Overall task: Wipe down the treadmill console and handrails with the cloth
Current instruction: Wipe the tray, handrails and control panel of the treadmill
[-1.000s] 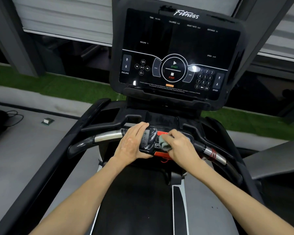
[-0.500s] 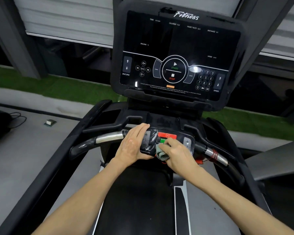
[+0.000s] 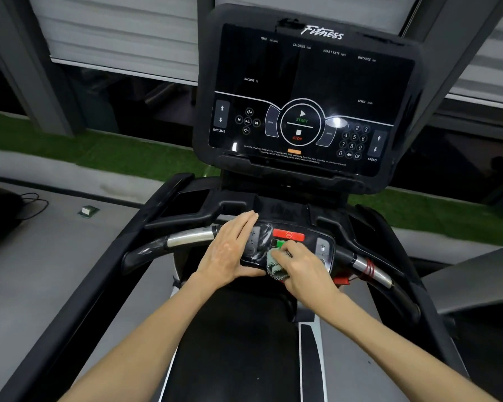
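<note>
The black treadmill console with its dark touch panel stands ahead. Below it a small control pod with a red and a green button sits mid-handrail. My right hand presses a bunched grey-green cloth on the pod's lower middle. My left hand lies flat over the pod's left end, thumb under its front edge. The left handrail and right handrail have silver sensor sleeves; a red cord winds around the right one.
The black running belt runs under my forearms. A grey floor lies to the left with a small square object and a black cable. Green turf and a shuttered window stand behind the console.
My right hand has slid the cloth down and to the left across the pod, uncovering the red and green buttons. My left hand has stayed on the pod's left end.
</note>
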Motion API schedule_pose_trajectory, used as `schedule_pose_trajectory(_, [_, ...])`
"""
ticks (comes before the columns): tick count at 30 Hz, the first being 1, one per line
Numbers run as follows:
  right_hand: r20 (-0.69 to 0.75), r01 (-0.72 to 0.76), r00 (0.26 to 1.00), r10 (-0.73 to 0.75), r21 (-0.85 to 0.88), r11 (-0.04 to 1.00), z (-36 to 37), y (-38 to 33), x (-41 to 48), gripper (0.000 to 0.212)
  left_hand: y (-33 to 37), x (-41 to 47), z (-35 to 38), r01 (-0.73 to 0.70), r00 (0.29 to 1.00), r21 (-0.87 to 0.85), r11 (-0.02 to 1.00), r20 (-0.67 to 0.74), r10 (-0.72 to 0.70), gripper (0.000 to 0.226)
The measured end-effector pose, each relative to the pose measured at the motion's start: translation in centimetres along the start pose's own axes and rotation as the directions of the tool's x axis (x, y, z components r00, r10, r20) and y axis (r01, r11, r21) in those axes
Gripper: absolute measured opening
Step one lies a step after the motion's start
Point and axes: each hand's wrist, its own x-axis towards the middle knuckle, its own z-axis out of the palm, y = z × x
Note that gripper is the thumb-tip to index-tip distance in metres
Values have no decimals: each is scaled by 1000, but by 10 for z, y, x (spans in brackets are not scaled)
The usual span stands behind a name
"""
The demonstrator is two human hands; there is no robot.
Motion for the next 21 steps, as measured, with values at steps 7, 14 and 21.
schedule_pose_trajectory(7, [-32,-68,997,67,-24,997,-8,5,29,46,-33,-41,-14,171,985,144,975,-49,-165,69])
schedule_pose_trajectory(14, [-73,-6,997,7,11,1000,8,-10,20,50,-40,-55,3,261,965,196,945,-14,-263,69])
schedule_pose_trajectory(21, [-54,-3,999,4,17,1000,4,-7,24,48,-38,-54,7,259,965,209,943,-14,-261,74])
